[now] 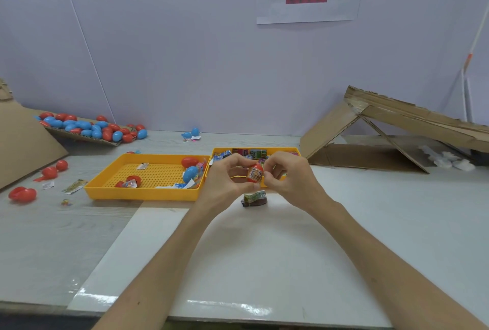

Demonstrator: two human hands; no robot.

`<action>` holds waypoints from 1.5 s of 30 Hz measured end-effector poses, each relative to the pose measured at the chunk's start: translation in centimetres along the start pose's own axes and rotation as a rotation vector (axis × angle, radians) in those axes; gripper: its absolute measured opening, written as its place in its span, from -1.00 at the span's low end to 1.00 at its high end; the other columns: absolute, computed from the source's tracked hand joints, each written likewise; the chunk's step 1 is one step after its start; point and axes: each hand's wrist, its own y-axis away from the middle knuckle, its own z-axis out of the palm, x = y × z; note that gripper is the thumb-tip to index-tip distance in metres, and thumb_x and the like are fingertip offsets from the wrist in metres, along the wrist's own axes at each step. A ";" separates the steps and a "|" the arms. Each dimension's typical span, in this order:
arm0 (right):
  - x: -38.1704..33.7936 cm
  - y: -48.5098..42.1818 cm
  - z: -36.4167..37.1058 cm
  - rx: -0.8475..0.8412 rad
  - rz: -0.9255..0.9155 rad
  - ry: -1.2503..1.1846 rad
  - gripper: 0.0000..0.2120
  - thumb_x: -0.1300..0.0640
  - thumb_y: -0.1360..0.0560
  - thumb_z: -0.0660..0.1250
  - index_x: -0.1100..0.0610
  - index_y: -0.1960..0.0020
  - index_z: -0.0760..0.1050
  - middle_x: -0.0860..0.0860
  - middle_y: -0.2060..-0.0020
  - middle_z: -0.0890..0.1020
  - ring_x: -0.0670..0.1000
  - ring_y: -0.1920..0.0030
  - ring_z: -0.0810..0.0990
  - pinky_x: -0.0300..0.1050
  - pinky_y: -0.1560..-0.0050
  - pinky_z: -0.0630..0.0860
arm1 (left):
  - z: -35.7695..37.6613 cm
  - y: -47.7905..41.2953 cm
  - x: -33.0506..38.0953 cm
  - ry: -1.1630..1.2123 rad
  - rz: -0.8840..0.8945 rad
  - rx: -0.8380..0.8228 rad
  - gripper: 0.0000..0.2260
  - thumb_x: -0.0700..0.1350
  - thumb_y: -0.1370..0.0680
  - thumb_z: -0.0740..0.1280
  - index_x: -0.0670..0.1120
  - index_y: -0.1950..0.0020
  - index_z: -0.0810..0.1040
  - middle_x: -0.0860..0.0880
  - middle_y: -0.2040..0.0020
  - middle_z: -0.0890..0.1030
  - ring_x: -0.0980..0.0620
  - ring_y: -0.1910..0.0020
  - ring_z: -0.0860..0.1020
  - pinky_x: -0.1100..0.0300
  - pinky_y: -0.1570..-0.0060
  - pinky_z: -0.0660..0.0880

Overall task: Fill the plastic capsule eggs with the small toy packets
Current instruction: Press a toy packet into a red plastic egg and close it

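Note:
Both hands meet above the table in front of the right yellow tray (296, 150). My left hand (222, 178) and my right hand (284, 176) together grip a red capsule egg (255, 173) with a small printed toy packet against it. A second green toy packet (254, 198) lies on the white mat just below the hands. The right tray holds several toy packets (238, 153). In the left yellow tray (143, 192) lie a shut red egg (189, 162), a blue egg (190, 173) and an opened red egg with a packet (130, 182).
A heap of red and blue eggs (90, 128) lies on cardboard at the back left. Loose red egg halves (22, 194) and packets (75, 186) are scattered at the left. A folded cardboard ramp (391, 128) stands at the right. A blue egg (194, 132) sits by the wall.

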 end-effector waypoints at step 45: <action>-0.2 -0.3 0.2 -0.088 0.051 0.091 -0.84 0.27 -0.47 0.32 0.05 0.17 0.41 -0.16 0.31 0.46 -0.12 0.31 0.44 -0.29 0.31 0.38 | 0.1 -0.1 0.1 -0.010 0.042 0.001 -0.63 -0.26 -0.38 0.61 0.05 -0.08 0.64 0.09 0.01 0.68 0.05 -0.04 0.66 0.16 0.03 0.66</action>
